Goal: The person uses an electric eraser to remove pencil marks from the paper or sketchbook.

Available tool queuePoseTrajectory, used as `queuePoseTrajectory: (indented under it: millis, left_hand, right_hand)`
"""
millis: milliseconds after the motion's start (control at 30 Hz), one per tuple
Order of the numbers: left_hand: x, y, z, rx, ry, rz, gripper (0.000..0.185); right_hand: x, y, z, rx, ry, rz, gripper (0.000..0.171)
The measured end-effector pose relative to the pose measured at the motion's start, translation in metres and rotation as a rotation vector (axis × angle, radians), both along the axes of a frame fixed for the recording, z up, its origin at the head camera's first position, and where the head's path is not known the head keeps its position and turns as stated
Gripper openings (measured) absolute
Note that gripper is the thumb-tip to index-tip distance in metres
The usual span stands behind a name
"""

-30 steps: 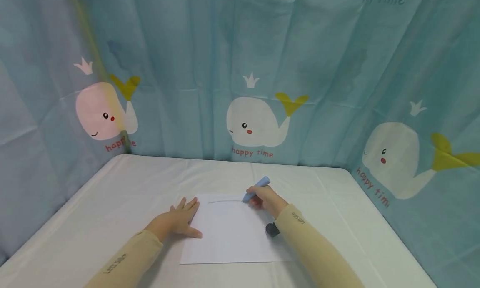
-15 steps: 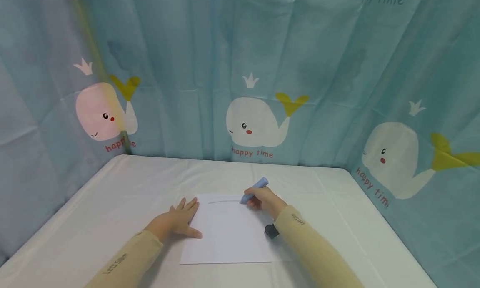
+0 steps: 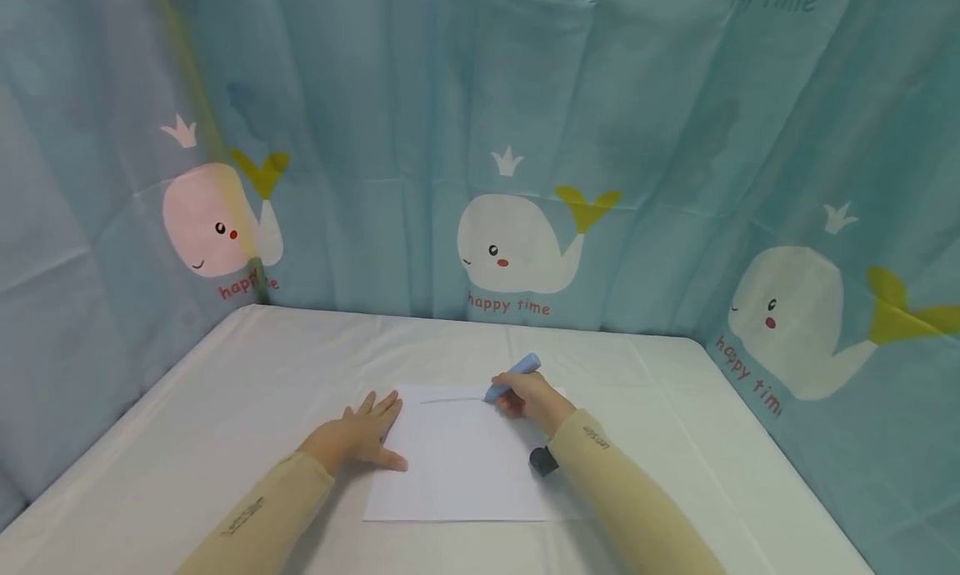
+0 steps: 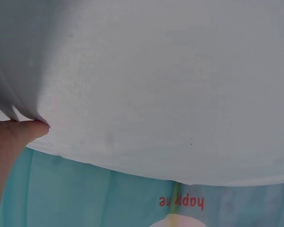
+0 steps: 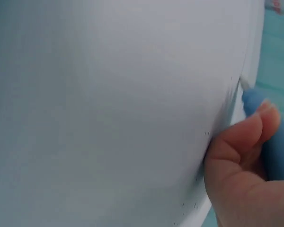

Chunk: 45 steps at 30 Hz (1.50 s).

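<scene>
A sheet of white paper (image 3: 457,475) lies on the table, with one thin pale line (image 3: 446,401) running across its upper part. My right hand (image 3: 531,398) pinches a thick light-blue marker (image 3: 525,364) between thumb and fingers. In the right wrist view the marker (image 5: 278,156) has its tip down at the paper (image 5: 132,104); in the head view that tip is at the line's right end. My left hand (image 3: 363,437) rests with fingers spread on the paper's left edge. Only part of the left hand (image 4: 19,142) shows in the left wrist view.
A white cloth (image 3: 300,367) covers the table. Some small black object (image 3: 543,461) shows beside the right sleeve (image 3: 607,475), partly hidden by it. Behind the table hangs a blue-green curtain (image 3: 360,242) printed with white whales.
The marker tip shifts slightly left along the line, then back right to its end, still in the right hand. The left hand stays on the paper. The head view turns a little.
</scene>
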<state>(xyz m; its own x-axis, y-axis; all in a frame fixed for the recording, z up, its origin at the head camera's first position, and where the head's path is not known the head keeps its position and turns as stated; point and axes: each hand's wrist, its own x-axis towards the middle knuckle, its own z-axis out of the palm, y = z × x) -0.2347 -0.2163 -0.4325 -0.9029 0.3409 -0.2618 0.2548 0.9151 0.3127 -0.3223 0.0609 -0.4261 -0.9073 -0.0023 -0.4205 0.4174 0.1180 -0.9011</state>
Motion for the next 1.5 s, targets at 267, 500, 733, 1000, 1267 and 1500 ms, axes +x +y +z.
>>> queuePoseTrajectory:
  millis: [267, 500, 733, 1000, 1267, 1500]
  left_hand:
    - [0.007, 0.001, 0.003, 0.018, -0.005, 0.006, 0.107]
    - [0.006, -0.001, 0.002, 0.038, -0.008, 0.005, 0.107]
    - [0.005, 0.0, 0.001, 0.027, -0.001, 0.01, 0.108]
    - [0.002, 0.0, -0.002, 0.024, 0.018, -0.002, 0.108]
    - [0.002, -0.001, -0.006, 0.017, -0.008, 0.0, 0.111]
    - [0.002, 0.0, -0.001, 0.006, 0.025, -0.006, 0.108]
  right_hand:
    - [0.001, -0.001, -0.006, 0.013, 0.001, -0.001, 0.033]
    - [0.002, 0.0, -0.005, 0.01, -0.002, 0.011, 0.032]
    - [0.0, 0.002, -0.007, -0.029, -0.018, 0.021, 0.034]
    - [0.002, 0.001, -0.006, -0.061, 0.018, -0.06, 0.031]
    - [0.003, -0.004, -0.006, 0.02, 0.034, -0.079, 0.024]
    - [0.001, -0.006, -0.005, 0.058, 0.055, -0.016, 0.026]
